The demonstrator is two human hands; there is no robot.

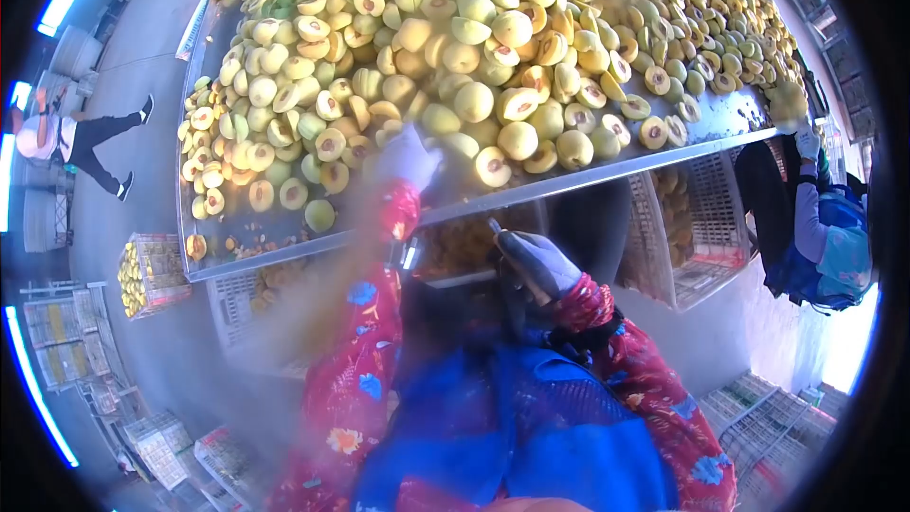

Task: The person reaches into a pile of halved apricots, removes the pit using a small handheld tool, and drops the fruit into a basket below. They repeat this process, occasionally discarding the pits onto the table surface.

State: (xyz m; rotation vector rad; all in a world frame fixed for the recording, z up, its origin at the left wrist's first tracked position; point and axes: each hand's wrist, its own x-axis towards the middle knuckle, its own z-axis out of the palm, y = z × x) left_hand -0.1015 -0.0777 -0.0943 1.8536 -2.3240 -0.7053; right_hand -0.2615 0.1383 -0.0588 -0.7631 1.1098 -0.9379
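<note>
1. Halved fruit [520, 104], many with pits showing, lies heaped on the metal counter [607, 173].
2. The gloved left hand [412, 159] is at the heap's near edge; blur hides whether its fingers grip anything.
3. The gloved right hand [540, 261], before the rim, is closed around a small tool [495, 226], kind unclear.
4. Below stands a plastic crate [654, 246]; a co-worker [815, 237] is at right.

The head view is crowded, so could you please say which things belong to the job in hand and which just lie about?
Likely the job: fruit; table; left hand; right hand; small object it holds.
Apparently just about: lower-left crates; lower-right crates.
</note>
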